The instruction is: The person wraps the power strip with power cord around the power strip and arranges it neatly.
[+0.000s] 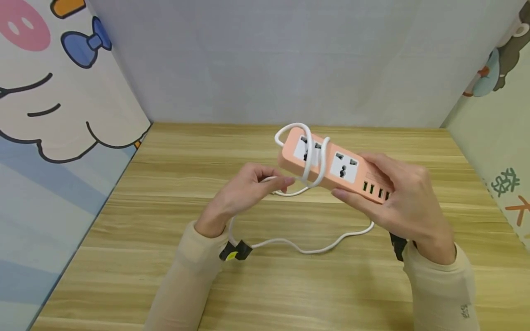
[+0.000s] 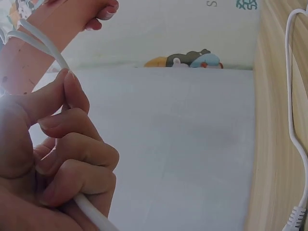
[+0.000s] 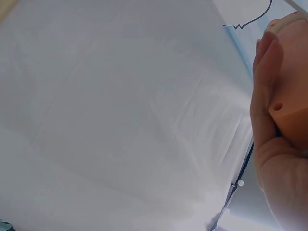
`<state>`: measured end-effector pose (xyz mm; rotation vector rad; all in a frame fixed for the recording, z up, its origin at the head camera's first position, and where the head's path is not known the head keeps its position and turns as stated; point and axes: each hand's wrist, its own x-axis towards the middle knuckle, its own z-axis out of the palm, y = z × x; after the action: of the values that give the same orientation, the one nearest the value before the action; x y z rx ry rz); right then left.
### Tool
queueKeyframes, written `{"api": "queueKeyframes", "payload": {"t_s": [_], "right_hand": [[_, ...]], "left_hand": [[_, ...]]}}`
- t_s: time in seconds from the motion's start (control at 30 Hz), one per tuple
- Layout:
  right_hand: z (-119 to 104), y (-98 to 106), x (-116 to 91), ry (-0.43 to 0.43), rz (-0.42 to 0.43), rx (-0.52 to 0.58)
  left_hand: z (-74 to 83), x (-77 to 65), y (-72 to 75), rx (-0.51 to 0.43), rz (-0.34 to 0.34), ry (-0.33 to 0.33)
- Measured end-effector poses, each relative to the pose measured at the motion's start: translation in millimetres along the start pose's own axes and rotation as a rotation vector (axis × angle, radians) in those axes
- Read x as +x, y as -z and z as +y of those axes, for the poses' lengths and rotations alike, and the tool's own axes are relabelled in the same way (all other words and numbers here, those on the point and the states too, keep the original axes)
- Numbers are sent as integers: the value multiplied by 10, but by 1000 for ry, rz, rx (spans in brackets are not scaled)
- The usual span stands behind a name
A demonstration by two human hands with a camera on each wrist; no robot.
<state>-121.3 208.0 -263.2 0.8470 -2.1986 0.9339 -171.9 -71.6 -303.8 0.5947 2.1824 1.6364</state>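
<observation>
A peach-coloured power strip (image 1: 358, 177), with white socket panels and several USB ports, is held up at a tilt above the table. My right hand (image 1: 410, 200) grips its right end, thumb on the near side and fingers on the far side. White cord (image 1: 308, 158) loops around the strip's left end. My left hand (image 1: 244, 191) pinches this cord between thumb and index finger, just left of the strip. The left wrist view shows the cord (image 2: 91, 211) also passing under the other curled fingers. In the right wrist view only an edge of the strip (image 3: 293, 67) appears.
The remaining cord (image 1: 306, 251) lies in a loose curve on the wood-grain table (image 1: 290, 294). A white ribbed cord end (image 2: 296, 219) shows in the left wrist view. A grey backdrop (image 1: 269, 64) stands behind, with cartoon-printed panels (image 1: 62, 124) at the sides.
</observation>
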Motion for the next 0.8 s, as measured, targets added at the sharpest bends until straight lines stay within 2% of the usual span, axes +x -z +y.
{"api": "queueKeyframes", "payload": {"t_s": [0.27, 0.5, 0.8], "right_hand": [[12, -43, -11, 17, -36, 50], [-9, -38, -4, 17, -67, 105], [-99, -9, -15, -34, -138, 137]], "left_hand": [[-36, 6, 38, -54, -13, 16], [-80, 25, 55, -39, 85, 20], [-126, 28, 118, -66, 121, 10]]}}
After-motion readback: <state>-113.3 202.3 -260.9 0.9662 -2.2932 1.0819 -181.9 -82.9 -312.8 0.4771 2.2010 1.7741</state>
